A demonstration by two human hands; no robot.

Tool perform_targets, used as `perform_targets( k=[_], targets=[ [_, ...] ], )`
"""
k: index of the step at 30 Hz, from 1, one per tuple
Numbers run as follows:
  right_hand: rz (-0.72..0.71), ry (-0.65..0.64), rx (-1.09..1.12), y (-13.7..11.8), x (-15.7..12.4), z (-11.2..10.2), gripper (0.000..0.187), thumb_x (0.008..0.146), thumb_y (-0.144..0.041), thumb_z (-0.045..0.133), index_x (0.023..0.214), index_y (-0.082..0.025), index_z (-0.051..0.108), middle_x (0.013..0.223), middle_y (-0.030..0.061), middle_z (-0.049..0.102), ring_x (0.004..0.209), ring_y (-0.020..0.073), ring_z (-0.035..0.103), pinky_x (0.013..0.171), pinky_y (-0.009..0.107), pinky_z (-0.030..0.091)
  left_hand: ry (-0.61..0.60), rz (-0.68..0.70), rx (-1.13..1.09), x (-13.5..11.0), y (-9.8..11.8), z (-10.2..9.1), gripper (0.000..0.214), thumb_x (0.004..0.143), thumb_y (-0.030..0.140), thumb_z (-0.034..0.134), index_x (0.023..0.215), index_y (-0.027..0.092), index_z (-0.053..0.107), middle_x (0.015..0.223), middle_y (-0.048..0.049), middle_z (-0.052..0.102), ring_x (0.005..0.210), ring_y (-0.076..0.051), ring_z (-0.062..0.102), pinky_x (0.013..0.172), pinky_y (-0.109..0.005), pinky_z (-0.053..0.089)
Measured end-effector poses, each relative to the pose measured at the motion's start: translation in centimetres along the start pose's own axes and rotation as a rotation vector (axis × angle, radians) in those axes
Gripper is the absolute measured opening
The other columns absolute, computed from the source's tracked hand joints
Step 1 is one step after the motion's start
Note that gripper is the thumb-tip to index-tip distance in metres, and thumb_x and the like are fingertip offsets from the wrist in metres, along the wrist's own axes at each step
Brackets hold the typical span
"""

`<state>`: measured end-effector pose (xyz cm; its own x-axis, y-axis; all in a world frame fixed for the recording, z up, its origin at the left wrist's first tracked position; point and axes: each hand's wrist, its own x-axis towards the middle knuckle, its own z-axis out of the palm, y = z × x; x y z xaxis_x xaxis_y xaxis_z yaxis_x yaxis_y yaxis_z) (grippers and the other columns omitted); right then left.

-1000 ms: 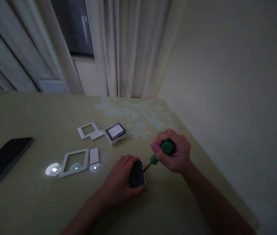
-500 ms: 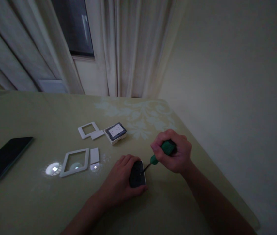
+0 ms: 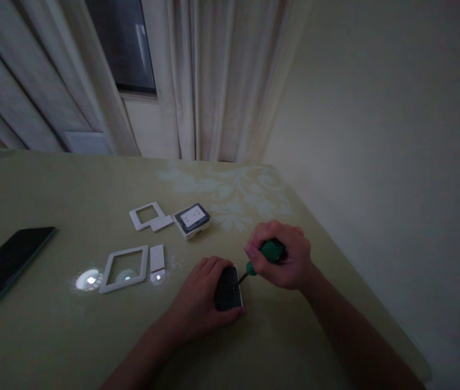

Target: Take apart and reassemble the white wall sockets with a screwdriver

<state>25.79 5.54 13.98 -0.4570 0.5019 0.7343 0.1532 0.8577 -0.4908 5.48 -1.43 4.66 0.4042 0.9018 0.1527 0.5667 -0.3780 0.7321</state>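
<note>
My left hand [image 3: 203, 297] is wrapped around a small dark module with a pale edge [image 3: 227, 295], likely part of a switch or socket, held low over the table. A green-handled screwdriver [image 3: 271, 251] is gripped in my right hand [image 3: 285, 257]. Its thin shaft slants down to the left, and the tip meets the dark face of the module. Whether a screw sits under the tip I cannot tell. Beyond my left hand lies a wall socket [image 3: 193, 218] with a white face, dark surround and pale base.
Two white frames, a smaller one [image 3: 134, 219] and a larger one [image 3: 108, 269], lie to the left, each beside a white cover strip [image 3: 157, 258]. Farther left is a dark flat device [image 3: 10, 260]. The table's right edge [image 3: 335, 250] runs near the wall.
My right hand and the screwdriver handle have shifted slightly left and down, while the tip stays on the module. My left hand keeps its place.
</note>
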Motion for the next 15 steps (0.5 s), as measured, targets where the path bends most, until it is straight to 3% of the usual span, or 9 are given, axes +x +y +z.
perform_targets(
  k=[3, 5, 8, 13, 15],
  targets=[
    [-0.019, -0.181, 0.071, -0.7, 0.7, -0.6, 0.015, 0.089, -0.018, 0.068, 0.101, -0.024, 0.061, 0.091, 0.0024, 0.067, 0.08, 0.0183, 0.066, 0.072, 0.031, 0.056, 0.005, 0.002, -0.001, 0.0, 0.0, 0.0, 0.059, 0.08, 0.038, 0.088, 0.129, 0.025, 0.058, 0.128, -0.0102, 0.067, 0.117, -0.035, 0.061, 0.103, -0.054, 0.052],
    [0.014, -0.28, 0.058, -1.2, 1.1, -1.2, 0.031, 0.086, -0.019, 0.064, 0.116, -0.023, 0.061, 0.105, 0.0066, 0.067, 0.091, 0.0216, 0.065, 0.079, 0.035, 0.057, 0.007, -0.006, -0.001, 0.0, 0.0, 0.0, 0.057, 0.08, 0.037, 0.088, 0.127, 0.025, 0.059, 0.127, -0.01, 0.067, 0.116, -0.035, 0.062, 0.102, -0.054, 0.052],
    [0.055, -0.317, -0.036, -1.6, 1.3, -1.8, 0.047, 0.082, -0.016, 0.06, 0.129, -0.022, 0.056, 0.106, 0.0066, 0.066, 0.086, 0.0196, 0.064, 0.077, 0.033, 0.055, 0.004, -0.009, 0.003, 0.0, 0.0, 0.0, 0.06, 0.078, 0.038, 0.089, 0.128, 0.025, 0.058, 0.127, -0.0099, 0.068, 0.116, -0.035, 0.062, 0.102, -0.054, 0.052],
    [0.04, -0.276, -0.24, -2.1, 1.2, -2.4, 0.013, 0.095, -0.022, 0.066, 0.108, -0.022, 0.062, 0.084, 0.0001, 0.069, 0.067, 0.0146, 0.063, 0.065, 0.027, 0.049, 0.026, 0.008, 0.001, -0.1, -0.3, 0.1, 0.061, 0.078, 0.037, 0.089, 0.13, 0.027, 0.058, 0.129, -0.0089, 0.068, 0.119, -0.035, 0.062, 0.104, -0.053, 0.053],
    [0.014, -0.309, -0.153, -2.5, 1.3, -2.6, 0.016, 0.101, -0.022, 0.057, 0.115, -0.022, 0.066, 0.092, 0.0032, 0.074, 0.077, 0.0176, 0.069, 0.073, 0.03, 0.054, 0.033, 0.006, 0.001, -0.1, -0.3, 0.1, 0.062, 0.077, 0.038, 0.09, 0.13, 0.028, 0.059, 0.129, -0.0088, 0.068, 0.119, -0.035, 0.062, 0.103, -0.053, 0.053]
  ],
)
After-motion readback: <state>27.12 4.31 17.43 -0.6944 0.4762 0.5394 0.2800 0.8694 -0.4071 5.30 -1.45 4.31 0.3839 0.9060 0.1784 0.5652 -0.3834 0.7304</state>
